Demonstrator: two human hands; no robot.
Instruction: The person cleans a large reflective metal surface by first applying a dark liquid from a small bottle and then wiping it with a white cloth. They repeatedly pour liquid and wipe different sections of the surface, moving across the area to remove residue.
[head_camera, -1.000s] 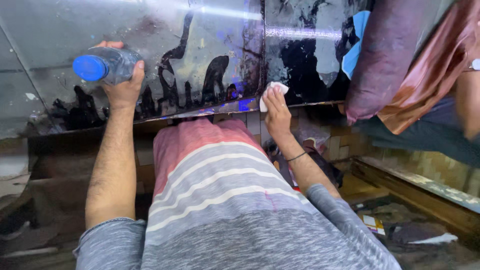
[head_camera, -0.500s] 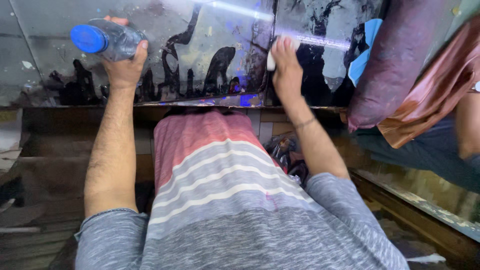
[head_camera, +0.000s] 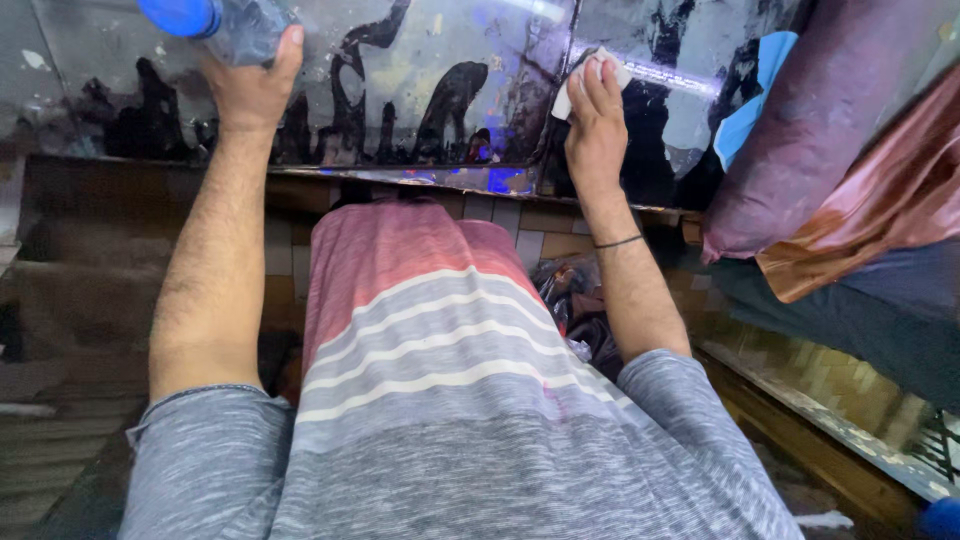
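The person's left hand (head_camera: 250, 85) is raised at the far left, its grip wrapped around a clear plastic bottle (head_camera: 235, 25) with a blue cap (head_camera: 180, 15); the thumb lies up along the bottle's right side, and the bottle points left with its cap toward the top left corner, partly cut off by the picture's edge. The right hand (head_camera: 597, 125) is up at the far centre-right, its fingers laid flat and close together over a small white cloth (head_camera: 572, 88), pressing it against a dark glossy panel (head_camera: 430, 60). Only the cloth's left and top edges show beyond the fingers. A thin dark band (head_camera: 620, 241) circles the right wrist.

The panel runs across the far side from left to right. It is wet or streaked, with black drips and patches showing through a greyer film, and bluish light reflects along its lower edge (head_camera: 500, 180). A vertical seam divides it just left of the right hand.

Near the camera, the person's shirt (head_camera: 440, 380) fills the middle, red at the far end, then white stripes, then grey. To the right lie bundled fabrics: a purple one (head_camera: 790, 150) and a shiny copper-coloured one (head_camera: 880, 200) beside it. Below the right forearm sits crumpled dark plastic (head_camera: 575, 300).
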